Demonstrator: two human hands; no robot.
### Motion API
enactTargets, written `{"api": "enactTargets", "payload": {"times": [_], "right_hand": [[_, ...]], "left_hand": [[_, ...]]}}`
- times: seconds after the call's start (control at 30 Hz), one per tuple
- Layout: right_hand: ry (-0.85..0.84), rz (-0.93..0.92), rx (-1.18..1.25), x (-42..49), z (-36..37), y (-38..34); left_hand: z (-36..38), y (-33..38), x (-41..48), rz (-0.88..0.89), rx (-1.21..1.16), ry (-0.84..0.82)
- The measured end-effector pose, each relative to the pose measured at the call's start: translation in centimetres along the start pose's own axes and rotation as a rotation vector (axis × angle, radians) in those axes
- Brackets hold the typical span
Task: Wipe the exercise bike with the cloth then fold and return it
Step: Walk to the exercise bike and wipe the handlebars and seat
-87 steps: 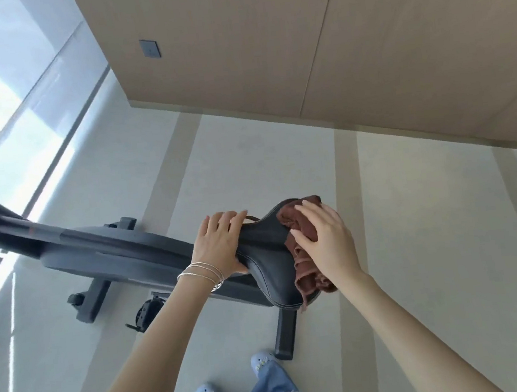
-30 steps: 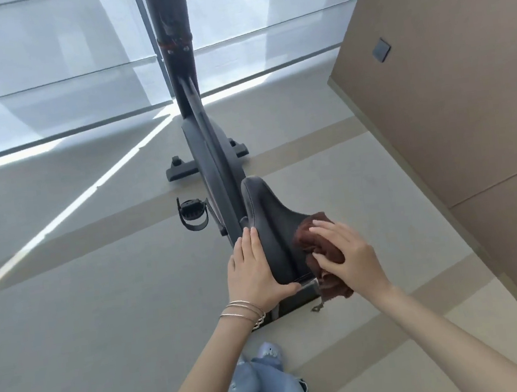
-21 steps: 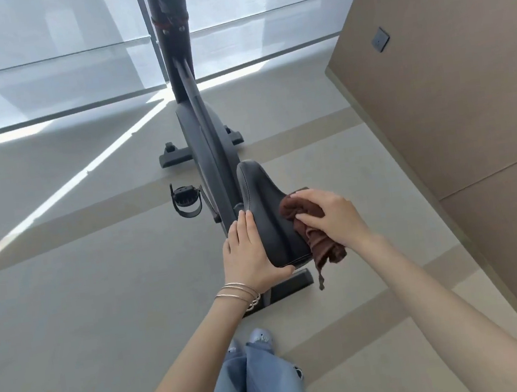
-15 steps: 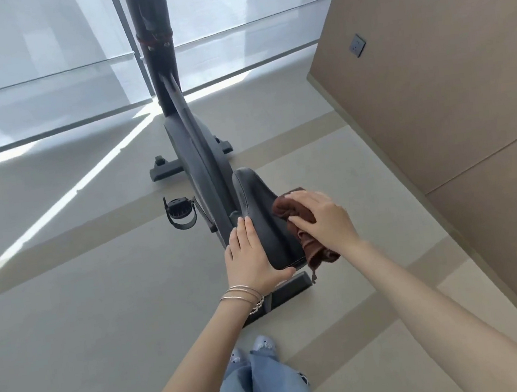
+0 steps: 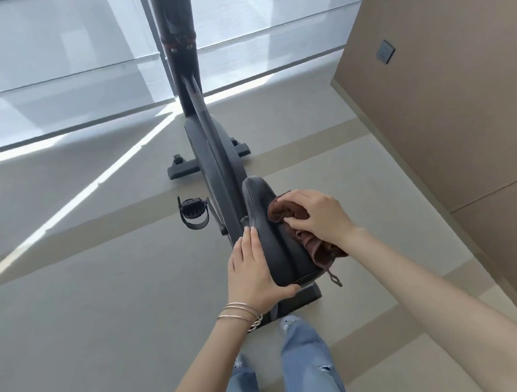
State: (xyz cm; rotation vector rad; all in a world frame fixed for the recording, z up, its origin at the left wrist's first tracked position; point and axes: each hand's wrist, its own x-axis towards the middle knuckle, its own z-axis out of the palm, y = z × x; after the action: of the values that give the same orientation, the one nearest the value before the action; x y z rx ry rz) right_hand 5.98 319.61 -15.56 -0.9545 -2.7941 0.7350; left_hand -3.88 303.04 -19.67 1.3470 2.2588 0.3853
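Seat: black seat (image 5: 276, 242) of the exercise bike (image 5: 213, 155), just in front of me, its nose pointing away.
Left hand: my left hand (image 5: 253, 271) holds the seat's left side, fingers (image 5: 251, 239) straight and pressed together, thumb hooked round the rear edge.
Right hand: my right hand (image 5: 318, 217) is on the seat's right side, fingers curled over the cloth.
Cloth: brown cloth (image 5: 285, 210), bunched between my right hand and the seat, one loose end hanging below the seat's rear.
Pedal: strapped pedal (image 5: 192, 212), left of the seat and lower.
Bracelets: thin bracelets (image 5: 242, 315) on my left wrist.
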Motion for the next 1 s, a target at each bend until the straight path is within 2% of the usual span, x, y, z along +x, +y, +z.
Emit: {"api": "enactTargets", "payload": {"times": [0.13, 0.27, 0.4, 0.5, 0.67, 0.77, 0.87, 1.0], "right_hand": [[0.054, -0.001, 0.026, 1.8, 0.8, -0.4], [0.157, -0.101, -0.071, -3.1, 1.9, -0.1], [0.260, -0.229, -0.107, -6.3, 2.9, 0.7], [0.164, -0.224, -0.098, -2.4, 2.4, -0.2], [-0.023, -0.309, -0.214, 7.2, 2.7, -3.0], [-0.083, -0.311, -0.272, 9.8, 3.0, -3.9], [-0.067, -0.330, -0.134, 6.9, 2.1, -2.6], [-0.020, -0.319, 0.016, -2.1, 0.4, 1.7]], "left_hand": [[-0.2, 0.3, -0.1, -0.004, 0.041, 0.005], [-0.3, 0.5, -0.3, -0.025, 0.067, 0.017], [0.4, 1.2, -1.4, -0.162, 0.017, 0.089], [0.8, 1.6, -2.3, -0.267, -0.064, 0.141], [0.6, 2.3, -2.7, -0.320, -0.048, 0.134], [0.2, 2.3, -2.6, -0.339, -0.051, 0.123], [0.4, 2.4, -2.8, -0.352, -0.062, 0.129], [0.7, 2.2, -2.7, -0.365, -0.054, 0.150]]}}
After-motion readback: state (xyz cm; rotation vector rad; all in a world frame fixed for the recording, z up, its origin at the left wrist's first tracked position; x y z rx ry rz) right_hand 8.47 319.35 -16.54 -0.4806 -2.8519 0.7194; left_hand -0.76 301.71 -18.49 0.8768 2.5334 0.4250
